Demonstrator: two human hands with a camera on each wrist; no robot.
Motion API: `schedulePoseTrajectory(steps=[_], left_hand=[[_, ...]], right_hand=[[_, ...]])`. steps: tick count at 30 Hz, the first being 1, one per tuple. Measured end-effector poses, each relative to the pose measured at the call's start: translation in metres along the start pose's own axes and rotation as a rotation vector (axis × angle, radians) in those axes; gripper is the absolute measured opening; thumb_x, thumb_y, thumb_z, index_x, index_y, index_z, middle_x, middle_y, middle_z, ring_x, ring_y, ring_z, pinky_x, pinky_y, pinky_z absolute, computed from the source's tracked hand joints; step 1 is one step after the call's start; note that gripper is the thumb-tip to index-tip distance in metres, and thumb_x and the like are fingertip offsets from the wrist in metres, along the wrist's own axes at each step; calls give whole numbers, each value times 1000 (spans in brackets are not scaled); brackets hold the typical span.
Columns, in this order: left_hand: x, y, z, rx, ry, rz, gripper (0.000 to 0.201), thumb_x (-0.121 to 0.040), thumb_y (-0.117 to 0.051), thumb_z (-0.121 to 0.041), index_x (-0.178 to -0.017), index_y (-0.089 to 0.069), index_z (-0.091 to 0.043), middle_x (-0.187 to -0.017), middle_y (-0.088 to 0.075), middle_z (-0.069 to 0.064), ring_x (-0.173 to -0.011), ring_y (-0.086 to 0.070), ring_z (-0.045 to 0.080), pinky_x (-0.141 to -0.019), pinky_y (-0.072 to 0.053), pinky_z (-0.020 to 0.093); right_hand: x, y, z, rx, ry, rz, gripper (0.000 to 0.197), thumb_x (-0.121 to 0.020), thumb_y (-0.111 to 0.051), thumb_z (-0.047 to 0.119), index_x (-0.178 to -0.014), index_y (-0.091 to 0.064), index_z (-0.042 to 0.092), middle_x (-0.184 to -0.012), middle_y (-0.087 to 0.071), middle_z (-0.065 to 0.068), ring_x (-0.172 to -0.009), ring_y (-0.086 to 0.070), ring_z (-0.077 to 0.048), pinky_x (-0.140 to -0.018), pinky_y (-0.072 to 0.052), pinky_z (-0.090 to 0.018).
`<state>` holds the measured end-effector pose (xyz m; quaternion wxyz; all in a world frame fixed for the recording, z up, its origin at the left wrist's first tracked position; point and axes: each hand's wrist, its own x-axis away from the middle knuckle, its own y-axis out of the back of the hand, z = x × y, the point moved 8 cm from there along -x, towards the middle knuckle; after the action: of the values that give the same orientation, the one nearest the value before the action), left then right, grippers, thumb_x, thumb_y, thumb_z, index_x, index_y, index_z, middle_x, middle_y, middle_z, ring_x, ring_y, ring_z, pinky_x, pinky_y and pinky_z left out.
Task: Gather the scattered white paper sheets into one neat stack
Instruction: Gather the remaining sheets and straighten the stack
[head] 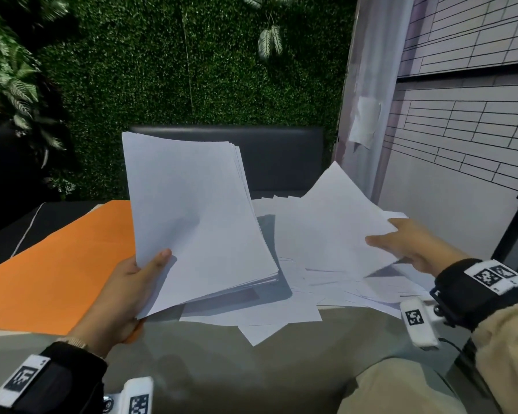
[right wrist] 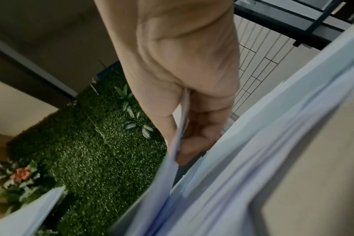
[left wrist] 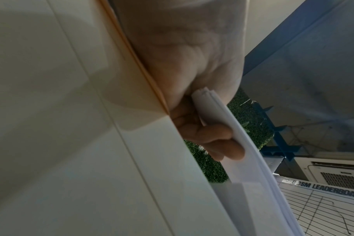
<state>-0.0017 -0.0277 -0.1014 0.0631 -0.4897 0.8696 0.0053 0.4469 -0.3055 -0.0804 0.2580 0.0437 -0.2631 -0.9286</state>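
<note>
My left hand grips the near left corner of a thick stack of white sheets and holds it tilted up above the table; in the left wrist view the fingers curl under the stack's edge. My right hand pinches a single white sheet by its right edge and lifts it off the pile, thumb on top. In the right wrist view that sheet passes between thumb and fingers. Several loose sheets lie scattered and overlapping on the table below.
An orange folder lies on the left of the glass table. A dark chair back stands behind the table before a green hedge wall. A white tiled wall runs close on the right.
</note>
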Motion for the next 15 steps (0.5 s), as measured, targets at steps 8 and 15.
schedulePoseTrajectory(steps=[8, 15], left_hand=[[-1, -1, 1, 11, 9, 21, 26, -111, -57, -24, -127, -74, -12, -116, -85, -1, -99, -83, 14, -90, -59, 37], [0, 2, 1, 15, 22, -4, 37, -110, -57, -39, -132, -74, -14, -117, -85, 0, -107, -82, 22, -89, -60, 38]], right_hand=[[53, 27, 22, -549, 156, -107, 20, -95, -74, 9, -115, -72, 9, -110, -78, -16, -83, -76, -27, -61, -67, -36], [110, -42, 53, -798, 173, 9, 16, -100, -70, 19, -115, -74, 16, -107, -83, -3, -92, -80, -20, -72, -67, -34]])
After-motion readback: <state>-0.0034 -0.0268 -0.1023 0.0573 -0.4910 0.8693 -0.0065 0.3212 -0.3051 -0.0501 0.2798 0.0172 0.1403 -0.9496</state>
